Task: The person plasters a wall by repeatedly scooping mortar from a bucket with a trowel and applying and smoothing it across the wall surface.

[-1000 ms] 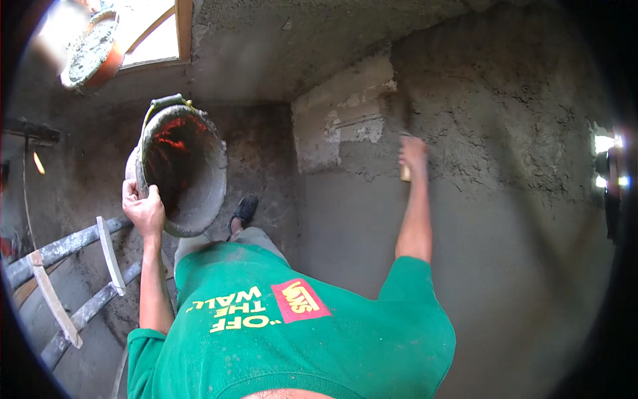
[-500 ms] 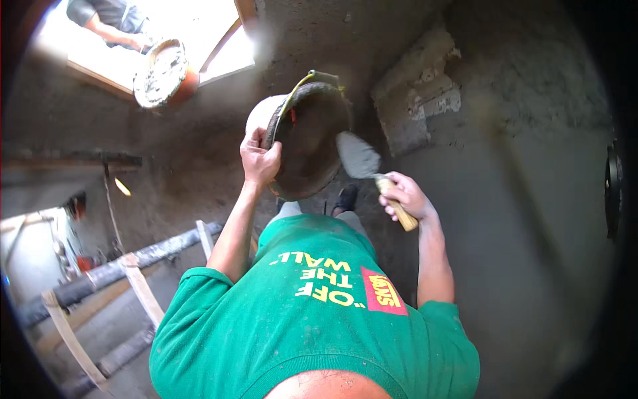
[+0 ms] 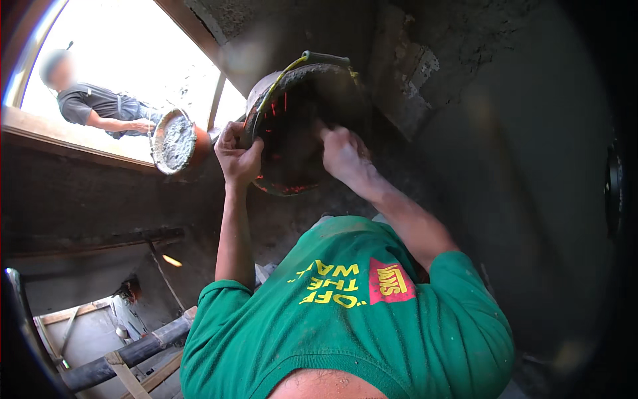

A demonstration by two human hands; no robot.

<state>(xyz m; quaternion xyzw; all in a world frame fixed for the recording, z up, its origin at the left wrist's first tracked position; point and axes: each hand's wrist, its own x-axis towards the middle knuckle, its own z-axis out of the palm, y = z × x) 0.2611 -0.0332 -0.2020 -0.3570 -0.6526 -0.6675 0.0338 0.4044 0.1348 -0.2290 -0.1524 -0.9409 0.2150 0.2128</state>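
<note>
A mortar-crusted bucket (image 3: pixel 292 73) is tipped with its dark mouth toward me. Red-orange patches show through the grime on its inner wall. My left hand (image 3: pixel 239 156) grips the rim on its left side, thumb over the edge. The bucket's yellow wire handle (image 3: pixel 282 83) with a dark grip stands up at the far side. My right hand (image 3: pixel 345 156) is closed at the bucket's mouth, its forearm reaching in from the right. It is closed around the trowel, whose blade is lost in the shadow and blur inside the bucket.
At the bright window opening, upper left, a person (image 3: pixel 100 106) holds an orange bucket (image 3: pixel 174 143) full of grey mortar by its handle. A dark pole (image 3: pixel 143 349) with wooden slats lies lower left. A rough plastered wall (image 3: pixel 465 166) rises on the right.
My right hand has moved left and into the bucket's mouth with the trowel. My left hand still holds the rim. The person at the window has come further into view.
</note>
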